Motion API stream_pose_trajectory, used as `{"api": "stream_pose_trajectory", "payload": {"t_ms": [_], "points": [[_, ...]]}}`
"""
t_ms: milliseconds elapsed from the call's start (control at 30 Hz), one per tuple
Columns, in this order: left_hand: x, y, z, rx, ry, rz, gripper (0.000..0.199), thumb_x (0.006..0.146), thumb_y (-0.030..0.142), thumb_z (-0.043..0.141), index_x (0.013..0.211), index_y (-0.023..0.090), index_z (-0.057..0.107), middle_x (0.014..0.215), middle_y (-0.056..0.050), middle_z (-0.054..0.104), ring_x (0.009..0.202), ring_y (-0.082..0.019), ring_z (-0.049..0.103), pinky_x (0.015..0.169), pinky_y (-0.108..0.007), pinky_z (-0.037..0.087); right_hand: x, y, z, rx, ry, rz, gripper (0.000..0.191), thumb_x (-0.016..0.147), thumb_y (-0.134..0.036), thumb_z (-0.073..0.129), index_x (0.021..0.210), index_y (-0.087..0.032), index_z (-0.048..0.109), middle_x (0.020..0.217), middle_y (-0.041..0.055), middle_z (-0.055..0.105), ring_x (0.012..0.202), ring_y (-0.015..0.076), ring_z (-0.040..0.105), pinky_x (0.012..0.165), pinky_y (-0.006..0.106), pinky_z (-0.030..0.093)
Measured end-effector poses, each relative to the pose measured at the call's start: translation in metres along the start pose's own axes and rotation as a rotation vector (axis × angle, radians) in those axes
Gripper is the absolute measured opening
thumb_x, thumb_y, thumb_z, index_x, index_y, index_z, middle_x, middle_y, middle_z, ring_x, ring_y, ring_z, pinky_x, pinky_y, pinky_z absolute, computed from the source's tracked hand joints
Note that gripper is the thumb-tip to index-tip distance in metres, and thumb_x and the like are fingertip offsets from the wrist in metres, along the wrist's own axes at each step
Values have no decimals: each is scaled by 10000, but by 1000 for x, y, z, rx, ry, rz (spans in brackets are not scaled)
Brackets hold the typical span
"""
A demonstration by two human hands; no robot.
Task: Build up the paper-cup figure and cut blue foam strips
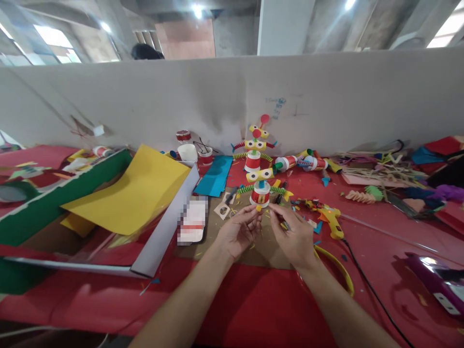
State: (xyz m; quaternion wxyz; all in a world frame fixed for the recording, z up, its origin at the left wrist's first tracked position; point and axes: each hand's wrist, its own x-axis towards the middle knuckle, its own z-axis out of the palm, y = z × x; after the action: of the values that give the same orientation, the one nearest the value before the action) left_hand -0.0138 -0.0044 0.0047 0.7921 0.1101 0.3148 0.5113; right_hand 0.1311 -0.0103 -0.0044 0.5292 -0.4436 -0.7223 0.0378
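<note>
Red-labelled cup figure point(260, 189), print point(261, 198) illegible

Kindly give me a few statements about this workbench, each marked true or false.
1. The left hand holds a small yellow piece. True.
2. The glue gun lies beside the left hand. False: it lies beside the right hand.
3. The blue paper lies left of the nearest cup figure. True.
4. That figure's arms are red. False: they are green.
5. A dark cable runs from the glue gun. True.
</note>
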Motion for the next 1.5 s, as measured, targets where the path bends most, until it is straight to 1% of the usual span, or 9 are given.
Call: {"api": "stream_pose_trajectory", "payload": {"t_ms": [200, 333, 400, 467, 600, 700, 967, 1300, 1500], "points": [[1, 7, -3, -89, 40, 36, 180, 741, 65, 638, 902, 146, 630, 778, -20, 677, 581, -55, 612, 565, -154, 511, 1, -2, -1, -48, 5, -37, 229, 864, -174, 515, 1036, -246, 647, 941, 47, 718, 796, 174, 678, 735, 292, 540], [2, 15, -7, -173, 33, 94, 93, 772, 102, 624, 858, 136, 636, 744, -16, 671, 560, -40, 588, 554, -136, 489, -1, -2, -2, -72, 9, -37, 210, 851, -184, 537, 1012, -234, 663, 894, 49, 726, 730, 171, 677, 692, 284, 536], [1, 17, -8, -162, 25, 109, 78, 780, 122, 625, 856, 135, 640, 793, -27, 682, 582, -35, 591, 571, -131, 485, -3, -1, -2, -39, -13, -9, 200, 849, -206, 544, 1002, -237, 669, 898, 48, 724, 731, 175, 672, 701, 295, 535], [0, 16, -7, -88, 14, 91, 98, 758, 116, 649, 852, 141, 645, 830, -30, 690, 609, -39, 602, 599, -141, 488, -4, -1, -1, 56, -79, 87, 205, 854, -240, 544, 1022, -242, 662, 930, 51, 717, 749, 177, 669, 713, 307, 537], [-4, 7, -3, 157, -17, 23, 171, 687, 83, 705, 846, 129, 662, 726, -16, 672, 607, -63, 616, 600, -170, 472, -4, -4, 1, 409, -217, 369, 280, 863, -321, 543, 1124, -240, 601, 1043, 73, 686, 814, 186, 668, 664, 299, 557], [-6, 2, -1, 213, -62, 41, 186, 653, 81, 726, 823, 126, 666, 746, -28, 680, 651, -87, 637, 624, -187, 467, -1, -5, 2, 582, -241, 460, 303, 844, -350, 573, 1125, -237, 591, 1097, 83, 671, 864, 197, 670, 667, 301, 567], [-6, 6, -4, 251, -78, 113, 192, 641, 114, 744, 799, 150, 640, 671, 1, 647, 595, -77, 602, 647, -202, 482, 0, -2, 4, 603, -300, 440, 264, 814, -352, 612, 1038, -215, 636, 1030, 77, 685, 888, 201, 658, 769, 325, 549], [-4, 12, 0, 278, -77, 23, 149, 678, 103, 702, 798, 142, 622, 695, -11, 669, 644, -93, 645, 652, -190, 501, 4, 3, 5, 706, -320, 559, 225, 796, -356, 615, 966, -210, 639, 947, 43, 687, 752, 147, 647, 709, 293, 539], [-1, 11, -2, 314, -58, 13, 111, 697, 101, 686, 768, 131, 606, 675, -4, 657, 602, -80, 628, 635, -188, 506, 5, 3, 5, 772, -343, 600, 210, 775, -344, 645, 932, -205, 641, 843, 22, 678, 709, 134, 633, 691, 282, 525]]}}
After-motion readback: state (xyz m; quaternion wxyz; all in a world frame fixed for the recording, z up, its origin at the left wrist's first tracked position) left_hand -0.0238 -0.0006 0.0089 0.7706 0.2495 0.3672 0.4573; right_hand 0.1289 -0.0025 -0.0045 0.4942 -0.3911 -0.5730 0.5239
